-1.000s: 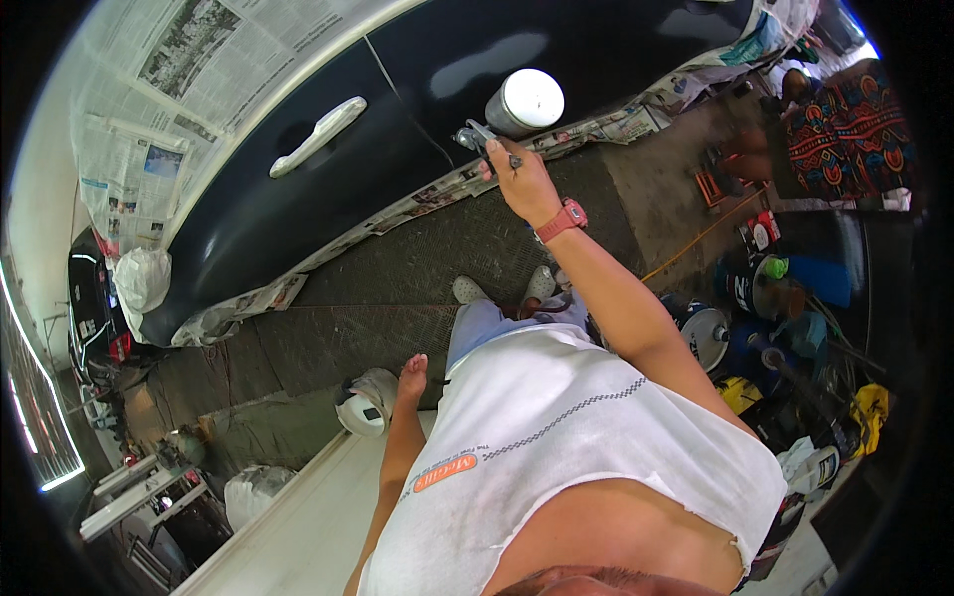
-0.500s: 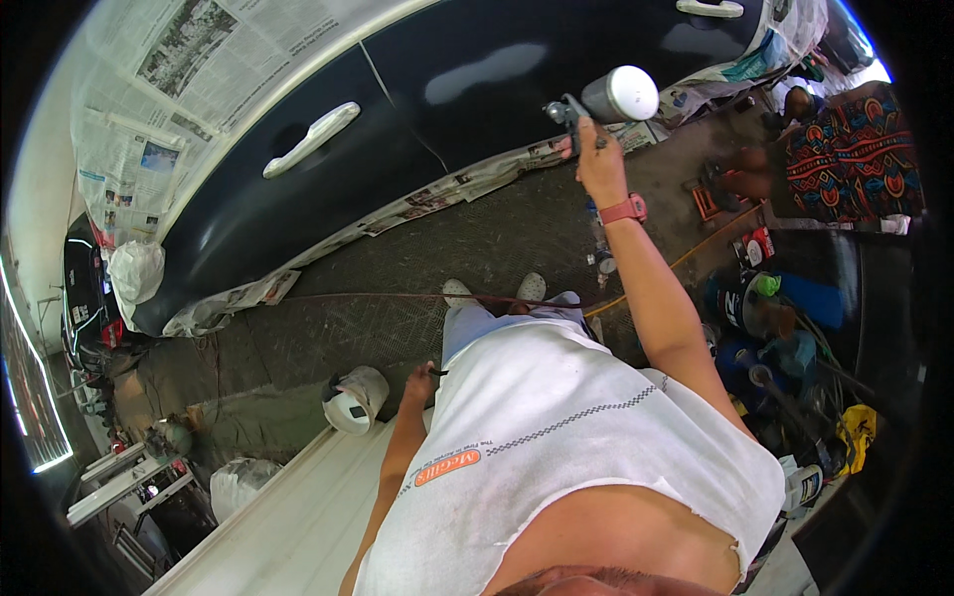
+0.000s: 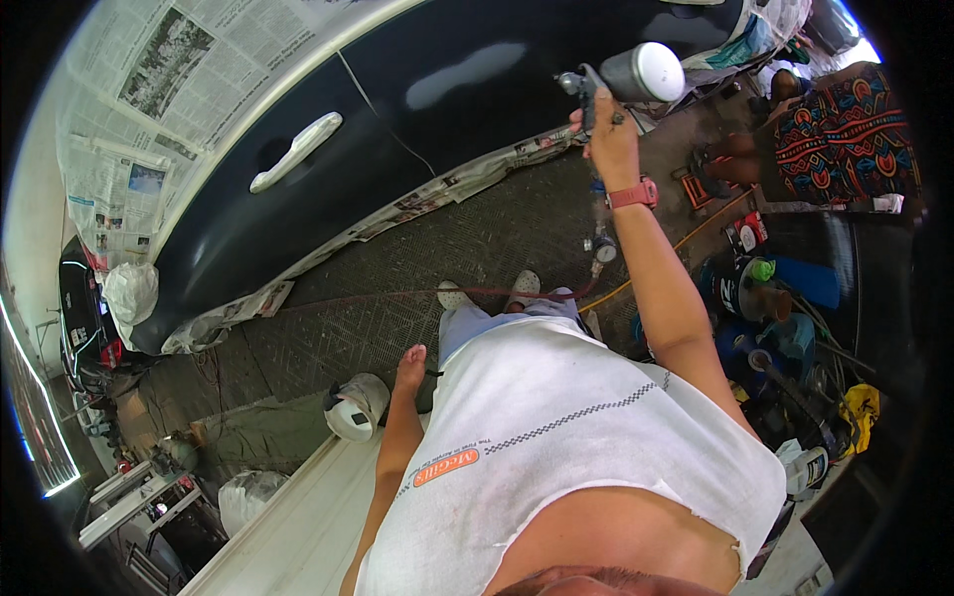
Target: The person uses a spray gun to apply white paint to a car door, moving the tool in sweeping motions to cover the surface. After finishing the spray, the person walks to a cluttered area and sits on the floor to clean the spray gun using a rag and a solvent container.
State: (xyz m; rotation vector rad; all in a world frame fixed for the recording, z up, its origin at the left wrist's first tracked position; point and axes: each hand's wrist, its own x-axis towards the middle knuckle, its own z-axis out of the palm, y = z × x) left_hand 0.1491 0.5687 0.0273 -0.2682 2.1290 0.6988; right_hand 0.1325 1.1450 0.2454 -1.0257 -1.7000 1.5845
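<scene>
My right hand (image 3: 610, 131), at the end of an outstretched arm, is wrapped around a spray gun (image 3: 588, 94). The gun's grey cup (image 3: 626, 74) with a white lid points to the right. Just beyond the gun is the dark side panel (image 3: 397, 70) of a car, with a pale door handle (image 3: 296, 152) on it. A gap between gun and panel is hard to judge. Below my right hand hangs a small round gauge (image 3: 603, 250) by a reddish hose (image 3: 378, 296). My left hand (image 3: 410, 370) hangs low at my side, fingers loosely extended, nothing visible in it.
Newspaper masking (image 3: 184, 74) covers the car's upper part. A white bucket (image 3: 356, 405) stands beside my left hand. Another person in patterned shorts (image 3: 845, 139) is at the far right. Cans and a blue container (image 3: 807, 281) crowd the right side. A yellow hose (image 3: 686, 241) crosses the floor.
My right hand and the spray gun have moved slightly right. My left hand has risen a little, its fingers now pointing forward. The car appears shifted slightly left and up in view.
</scene>
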